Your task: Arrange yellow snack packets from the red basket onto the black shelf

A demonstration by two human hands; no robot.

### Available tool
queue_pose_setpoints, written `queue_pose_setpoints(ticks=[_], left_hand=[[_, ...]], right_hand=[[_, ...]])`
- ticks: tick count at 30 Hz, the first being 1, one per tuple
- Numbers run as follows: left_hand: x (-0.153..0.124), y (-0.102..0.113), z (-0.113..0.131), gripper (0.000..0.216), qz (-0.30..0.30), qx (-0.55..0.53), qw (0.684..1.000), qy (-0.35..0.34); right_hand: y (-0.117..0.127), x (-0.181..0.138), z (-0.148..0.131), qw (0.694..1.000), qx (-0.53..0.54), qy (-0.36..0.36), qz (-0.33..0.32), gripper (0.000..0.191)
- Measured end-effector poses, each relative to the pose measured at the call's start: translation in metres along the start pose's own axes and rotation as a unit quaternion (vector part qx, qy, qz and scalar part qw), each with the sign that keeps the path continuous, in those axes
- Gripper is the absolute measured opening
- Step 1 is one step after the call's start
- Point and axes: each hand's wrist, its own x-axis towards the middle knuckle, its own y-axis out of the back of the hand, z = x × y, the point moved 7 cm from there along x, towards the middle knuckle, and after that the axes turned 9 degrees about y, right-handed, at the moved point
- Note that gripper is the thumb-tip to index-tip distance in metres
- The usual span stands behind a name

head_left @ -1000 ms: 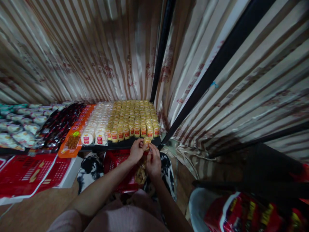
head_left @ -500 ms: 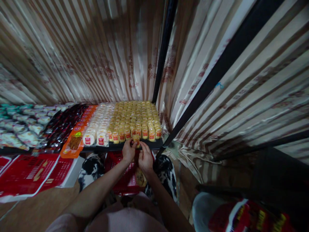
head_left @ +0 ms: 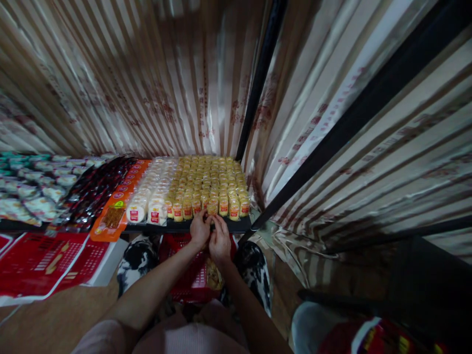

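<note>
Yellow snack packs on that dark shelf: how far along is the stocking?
Done: the rows of small yellow wrapped snack packs nearly fill their section of the dark shelf. In hand: the left hand and right hand meet at the front row, apparently seating one pack. Left: more packs lie in the red plastic basket below.

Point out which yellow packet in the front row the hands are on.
The yellow packet fourth from the row's right end; both the left hand and right hand pinch it.

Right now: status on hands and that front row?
Left hand and right hand pinch one yellow packet at shelf edge. Neighbouring packets touching. Red basket below.
</note>
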Motion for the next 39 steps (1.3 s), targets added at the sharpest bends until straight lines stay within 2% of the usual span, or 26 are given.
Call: queue_pose_setpoints(ticks=[5, 9, 13, 17, 22, 26, 31, 39], left_hand=[[-0.001, -0.003, 0.008, 0.036, -0.003, -0.017, 1.0, -0.01], [-0.002, -0.007, 0.004, 0.033, 0.001, -0.051, 0.998, -0.028], [-0.005, -0.008, -0.002, 0.025, 0.028, -0.085, 0.993, -0.074], [-0.009, -0.009, -0.005, 0.02, 0.05, -0.049, 0.991, -0.116], [-0.004, -0.01, -0.007, 0.021, 0.029, -0.05, 0.995, -0.086], [0.004, -0.014, -0.006, 0.03, -0.004, -0.032, 0.998, -0.052], [0.007, -0.017, -0.003, 0.032, -0.001, 0.025, 0.997, -0.068], [0.008, -0.018, -0.007, 0.035, 0.014, -0.011, 0.997, -0.078]], right_hand=[[0.0, 0.002, 0.005, 1.0, -0.019, 0.007, 0.017, 0.054], [-0.003, 0.0, 0.009, 1.0, -0.023, 0.011, 0.019, 0.052], [-0.006, -0.002, 0.015, 1.0, -0.014, 0.007, 0.014, 0.052], [-0.008, -0.001, 0.019, 1.0, -0.01, 0.012, 0.014, 0.053], [-0.009, -0.001, 0.018, 0.999, -0.01, 0.035, 0.013, 0.055], [-0.006, -0.002, 0.021, 0.999, -0.018, 0.009, 0.041, 0.057], [-0.01, 0.001, 0.02, 0.999, -0.024, 0.032, 0.023, 0.059], [-0.011, 0.003, 0.021, 0.999, -0.029, 0.011, 0.036, 0.053]])
